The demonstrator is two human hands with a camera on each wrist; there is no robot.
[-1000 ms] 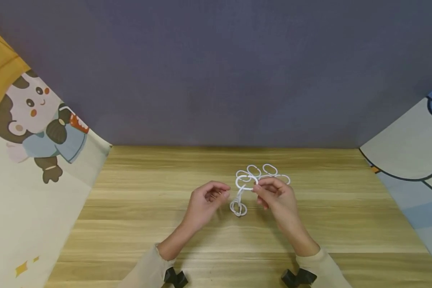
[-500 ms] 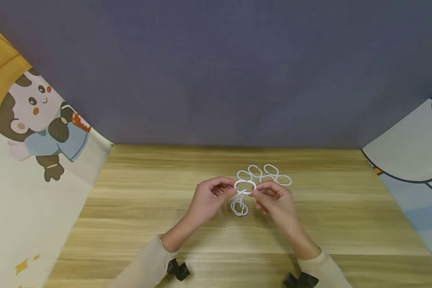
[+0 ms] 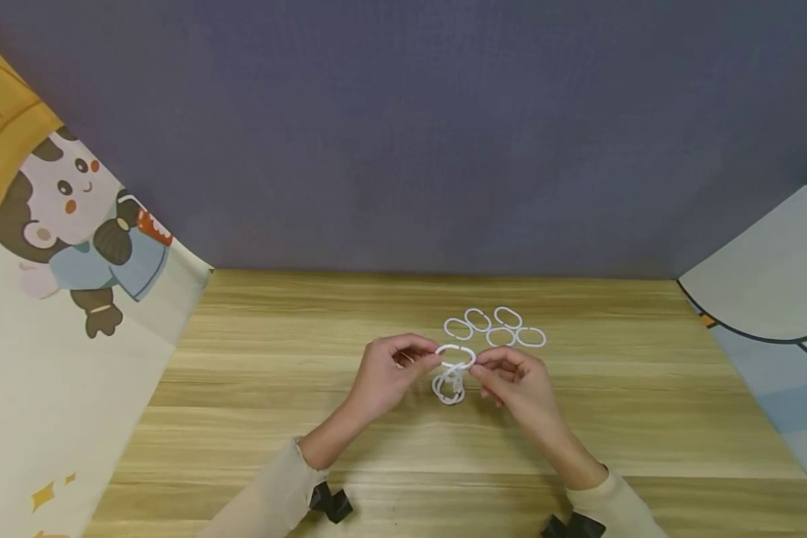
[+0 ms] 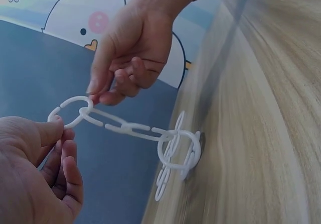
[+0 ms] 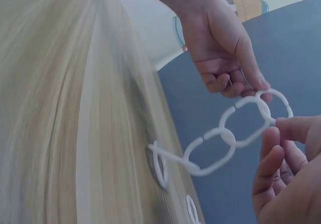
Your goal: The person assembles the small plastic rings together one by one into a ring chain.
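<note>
My left hand [image 3: 391, 377] pinches the left end of a white oval plastic link [image 4: 75, 99] between thumb and fingertips. At the link's other end, my right hand [image 3: 523, 382] pinches it with thumb and forefinger. This link has a small gap in its side and tops a chain of white links [image 5: 193, 171] that hangs down between the hands. The chain's lower links [image 4: 159, 156] lie bunched at the tabletop in the left wrist view. Both hands are raised above the wooden table [image 3: 242, 418], their other fingers loosely curled.
Several loose white oval links [image 3: 501, 329] lie in a cluster on the table beyond the hands, slightly right. A dark grey panel [image 3: 437, 149] stands at the table's back, with cartoon-printed panels [image 3: 94, 276] along the sides. Black devices [image 3: 331, 503] sit at the wrists.
My left hand has moved up and right to take the top link's left end, which only the right hand held before. Both hands then lower it slightly toward the body.
</note>
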